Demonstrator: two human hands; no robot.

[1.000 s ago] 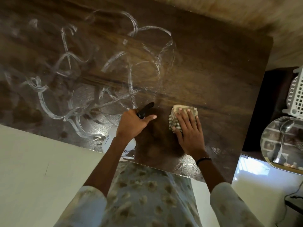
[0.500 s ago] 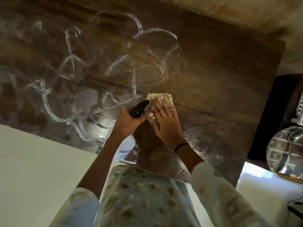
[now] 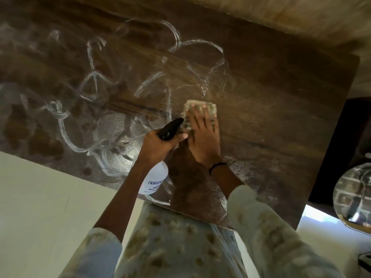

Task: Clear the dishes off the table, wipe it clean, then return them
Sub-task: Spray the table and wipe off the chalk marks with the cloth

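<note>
Label on spray bottle [image 3: 154,181] reads "KISSA…"; left hand [image 3: 160,145] grips it. Right hand [image 3: 203,137], flat on cloth [image 3: 200,109], has moved farther up table [image 3: 281,97].

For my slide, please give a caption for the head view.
Right hand presses a cloth on the streaked table; left hand holds a spray bottle.

Right hand [image 3: 203,135], flat on the cloth [image 3: 200,110], has slid it left and farther up the tabletop [image 3: 281,101] over the last second, from right of the left hand [image 3: 160,145] to just beside the spray bottle [image 3: 155,181] nozzle. The cloth now lies at the foam streaks' [image 3: 168,109] edge.
</note>
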